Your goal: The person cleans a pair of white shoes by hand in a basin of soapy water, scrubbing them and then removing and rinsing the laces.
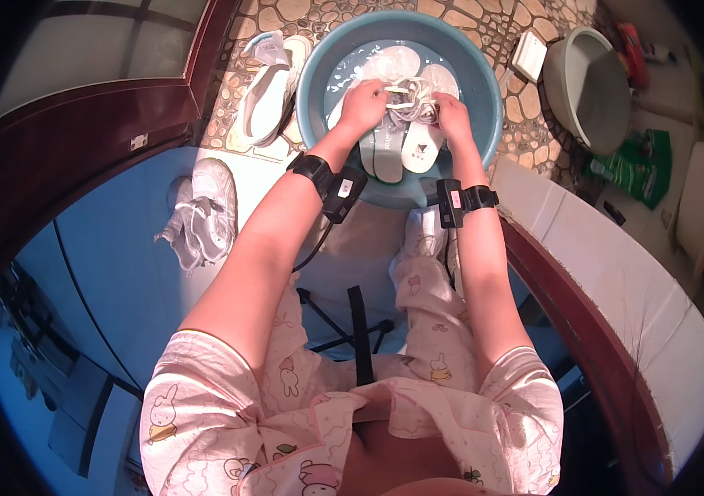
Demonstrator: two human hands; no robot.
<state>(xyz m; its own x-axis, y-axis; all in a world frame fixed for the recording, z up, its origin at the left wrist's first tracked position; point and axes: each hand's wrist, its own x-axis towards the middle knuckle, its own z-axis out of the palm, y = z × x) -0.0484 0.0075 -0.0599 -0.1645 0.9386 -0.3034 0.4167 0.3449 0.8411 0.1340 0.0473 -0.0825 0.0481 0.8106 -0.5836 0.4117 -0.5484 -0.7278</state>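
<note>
A blue plastic basin [306,93] with water in it stands before me. Above the water, a tangled bundle of white and greyish shoelaces [412,99] is spread between my hands. Fingers of my left hand [365,105] pinch white lace loops at the bundle's left side. On its right side, my right hand [453,118] grips the laces with its fingertips. Below the bundle lie a grey-green insole [383,152] bearing writing and a white insole [423,149] with a small printed figure. Further pale insoles [395,62] lie at the far side, partly hidden by the laces.
Left of the basin is a white shoe [265,102] with its tongue pulled up. Grey-white sneakers [206,211] stand nearer me. To the right are a white box-like object [530,56], a grey basin [575,87] and a green plastic bag [637,167]. A raised white ledge [581,217] curves along the right.
</note>
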